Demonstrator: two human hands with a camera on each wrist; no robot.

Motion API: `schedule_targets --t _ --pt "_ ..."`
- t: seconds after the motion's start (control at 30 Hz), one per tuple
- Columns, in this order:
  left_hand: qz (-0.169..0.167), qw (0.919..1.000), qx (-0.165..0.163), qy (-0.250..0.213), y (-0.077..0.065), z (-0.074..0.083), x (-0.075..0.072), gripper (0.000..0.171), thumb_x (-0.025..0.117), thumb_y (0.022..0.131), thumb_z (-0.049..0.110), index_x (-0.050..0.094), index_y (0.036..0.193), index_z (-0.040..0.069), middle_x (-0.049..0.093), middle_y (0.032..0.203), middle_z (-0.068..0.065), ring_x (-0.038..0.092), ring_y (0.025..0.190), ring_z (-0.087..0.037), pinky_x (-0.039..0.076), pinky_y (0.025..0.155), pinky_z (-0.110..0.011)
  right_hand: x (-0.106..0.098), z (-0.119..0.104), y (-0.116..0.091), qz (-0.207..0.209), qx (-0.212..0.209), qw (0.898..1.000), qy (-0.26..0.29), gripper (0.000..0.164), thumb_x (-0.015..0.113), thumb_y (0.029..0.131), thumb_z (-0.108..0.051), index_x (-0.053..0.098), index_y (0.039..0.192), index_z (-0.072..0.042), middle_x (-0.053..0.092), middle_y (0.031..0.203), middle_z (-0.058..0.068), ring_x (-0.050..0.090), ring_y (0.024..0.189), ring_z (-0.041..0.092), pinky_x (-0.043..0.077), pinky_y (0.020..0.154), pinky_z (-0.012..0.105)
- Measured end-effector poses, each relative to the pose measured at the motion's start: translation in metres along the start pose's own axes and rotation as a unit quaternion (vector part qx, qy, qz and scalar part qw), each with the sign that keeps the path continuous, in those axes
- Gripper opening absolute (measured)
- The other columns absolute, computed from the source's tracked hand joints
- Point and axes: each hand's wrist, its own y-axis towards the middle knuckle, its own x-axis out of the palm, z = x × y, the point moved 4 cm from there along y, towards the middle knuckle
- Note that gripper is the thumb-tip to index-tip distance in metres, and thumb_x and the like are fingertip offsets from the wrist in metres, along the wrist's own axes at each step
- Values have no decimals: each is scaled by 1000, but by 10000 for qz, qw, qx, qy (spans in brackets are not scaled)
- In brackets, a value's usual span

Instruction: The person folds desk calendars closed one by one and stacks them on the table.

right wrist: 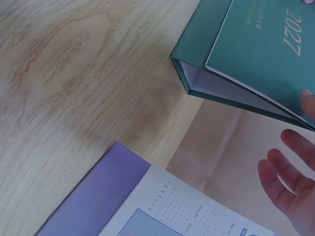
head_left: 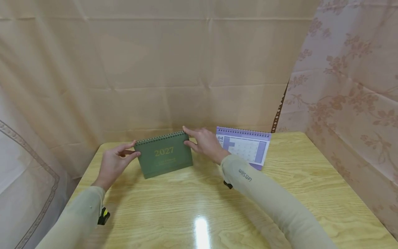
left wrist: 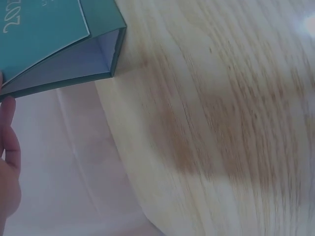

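Note:
A green desk calendar [head_left: 165,157] with "2027" in gold on its cover stands as a tent, spiral binding on top, set at a slant to the table's back edge. At its upper left corner my left hand [head_left: 112,165] pinches it, thumb on the cover. My right hand [head_left: 209,144] grips the upper right corner, thumb in front; in the right wrist view several fingers [right wrist: 280,177] spread behind it. Whether the base fully touches the table cannot be told. Right of it stands a purple desk calendar [head_left: 244,147], partly hidden by my right forearm.
Both calendars are near the back of a wood-grain table [head_left: 174,207]. A beige curtain [head_left: 199,69] hangs behind, and a floral cloth [head_left: 351,86] hangs on the right. White fabric [head_left: 25,180] hangs at the left.

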Motion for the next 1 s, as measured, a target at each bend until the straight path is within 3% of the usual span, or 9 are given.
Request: schedule_targets --t 0.17,0.3,0.4,0.6,0.77,1.0 --pt "196 9981 497 307 -1 3 -2 44 88 76 3 74 118 2 73 114 -13 75 74 -25 49 71 -8 0 0 1 16 4 10000 18 61 70 97 -36 48 151 -17 63 134 7 72 95 24 38 112 53" --pt "239 9969 681 306 0 3 -2 43 89 75 1 75 115 1 73 113 -14 75 74 -25 54 70 -14 0 -1 1 25 30 10000 -5 61 70 97 -37 48 151 -18 64 134 7 72 96 25 38 112 53" --pt "232 9970 711 215 0 1 0 40 89 74 1 75 113 1 74 112 -15 75 76 -25 56 69 -17 -1 -1 1 24 55 10000 -38 60 70 97 -36 48 150 -18 65 132 7 72 89 22 39 112 50" --pt "308 9963 794 146 -1 -2 1 39 89 74 0 76 110 2 74 109 -14 75 73 -27 52 65 -11 0 -1 2 -27 56 10000 -20 59 69 98 -35 47 151 -17 66 132 8 62 64 15 40 111 51" --pt "329 9943 1018 0 -2 -3 1 41 89 73 -3 76 111 1 74 107 -17 74 66 -29 50 58 -9 -1 -2 1 -25 63 10000 -30 58 68 99 -34 48 150 -17 66 131 8 59 62 13 39 111 53" --pt "258 9955 905 89 -2 -3 0 40 90 73 -1 76 110 2 75 105 -15 73 62 -25 50 57 -9 -2 -4 0 40 9 10000 -11 58 69 98 -33 49 150 -15 67 130 10 50 53 10 41 110 54"
